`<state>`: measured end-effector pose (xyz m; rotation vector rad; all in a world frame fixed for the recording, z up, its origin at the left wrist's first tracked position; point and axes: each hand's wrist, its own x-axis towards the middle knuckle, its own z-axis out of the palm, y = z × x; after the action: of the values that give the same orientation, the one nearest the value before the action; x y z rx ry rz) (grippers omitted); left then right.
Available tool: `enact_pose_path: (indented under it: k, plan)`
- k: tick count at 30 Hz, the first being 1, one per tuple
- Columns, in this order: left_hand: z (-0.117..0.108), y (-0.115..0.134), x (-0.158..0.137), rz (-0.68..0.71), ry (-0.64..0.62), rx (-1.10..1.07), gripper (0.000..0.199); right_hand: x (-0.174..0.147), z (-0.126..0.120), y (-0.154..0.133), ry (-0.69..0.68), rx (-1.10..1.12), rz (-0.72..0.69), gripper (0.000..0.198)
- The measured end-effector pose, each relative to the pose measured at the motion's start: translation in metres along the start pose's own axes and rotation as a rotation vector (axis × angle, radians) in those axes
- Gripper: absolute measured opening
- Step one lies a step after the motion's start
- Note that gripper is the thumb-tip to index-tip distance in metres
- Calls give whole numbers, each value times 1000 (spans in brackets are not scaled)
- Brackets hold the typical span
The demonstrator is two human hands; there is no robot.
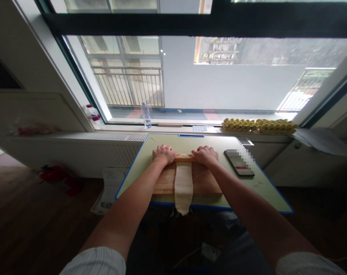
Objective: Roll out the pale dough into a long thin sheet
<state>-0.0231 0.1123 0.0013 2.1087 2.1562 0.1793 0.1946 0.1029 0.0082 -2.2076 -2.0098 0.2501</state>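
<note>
My left hand (164, 153) is closed around the left end of a wooden rolling pin (185, 159), and my right hand (206, 155) grips its right end. The pin lies across the far part of a long strip of dough (184, 183). That pale strip runs toward me over a wooden cutting board (204, 181), and its near end hangs past the edges of the board and the table. A little dough shows just beyond the pin. Both forearms hide parts of the board.
The board rests on a small green table (216, 142) with a blue rim. A phone (239, 162) lies at its right. On the sill behind stand a clear bottle (146, 115) and yellow egg trays (259, 125). A red fire extinguisher (60, 177) is on the floor at left.
</note>
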Motion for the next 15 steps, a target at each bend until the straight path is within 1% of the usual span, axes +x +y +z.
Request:
enact_pose_path:
  k: [4, 15]
  plan:
    - [2, 0, 2, -1, 7, -6, 51, 2, 1, 0, 3, -10, -14, 56]
    - [1, -1, 2, 2, 7, -6, 50, 1, 0, -1, 9, -5, 1, 56]
